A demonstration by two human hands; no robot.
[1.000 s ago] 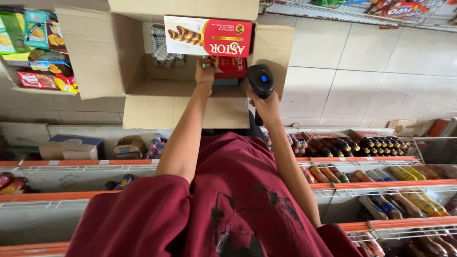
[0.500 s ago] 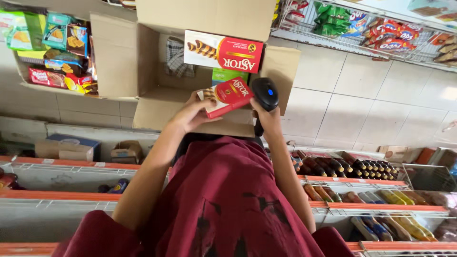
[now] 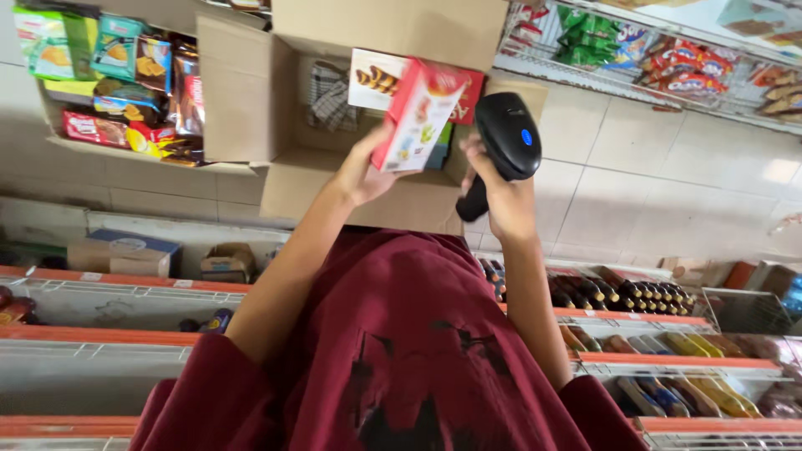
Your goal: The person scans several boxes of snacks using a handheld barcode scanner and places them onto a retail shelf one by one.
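Left hand point(image 3: 361, 171) grips a red box point(image 3: 415, 115) tilted up above the open carton point(image 3: 288, 179), one face turned toward the black scanner point(image 3: 507, 138) clutched in the right hand point(image 3: 501, 194), seemingly so its head meets the box.

red and white box point(image 3: 418, 115), black scanner point(image 3: 507, 138) with blue light, maroon shirt point(image 3: 401, 351).
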